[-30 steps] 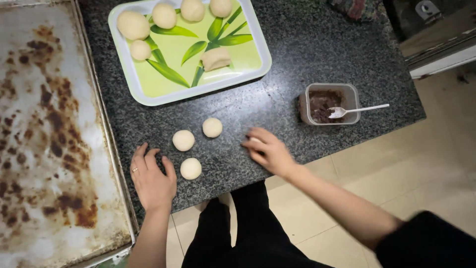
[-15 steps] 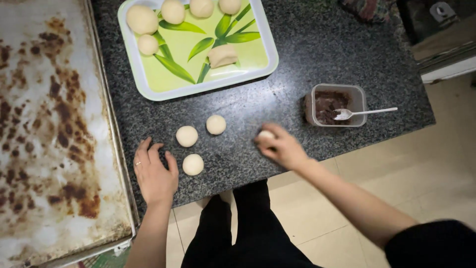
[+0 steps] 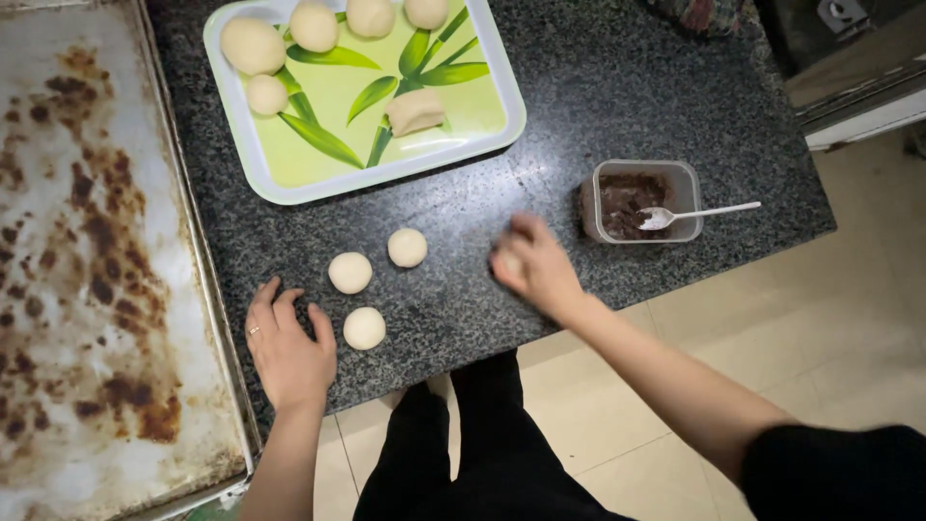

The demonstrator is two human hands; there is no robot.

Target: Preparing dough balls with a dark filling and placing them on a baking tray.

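Small pale dough ball [image 3: 507, 260] at frame centre on speckled granite bench [image 3: 598, 116], right hand [image 3: 536, 268] fingers cupped over it; left hand [image 3: 287, 345] flat, fingers spread, beside three round dough balls [image 3: 349, 272]; brown-filling tub [image 3: 639, 201] right.

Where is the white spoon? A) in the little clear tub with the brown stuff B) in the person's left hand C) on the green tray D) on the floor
A: the white spoon sits with its bowl in the clear tub of brown filling and its handle pointing out over the rim, on the dark counter just past the right hand.
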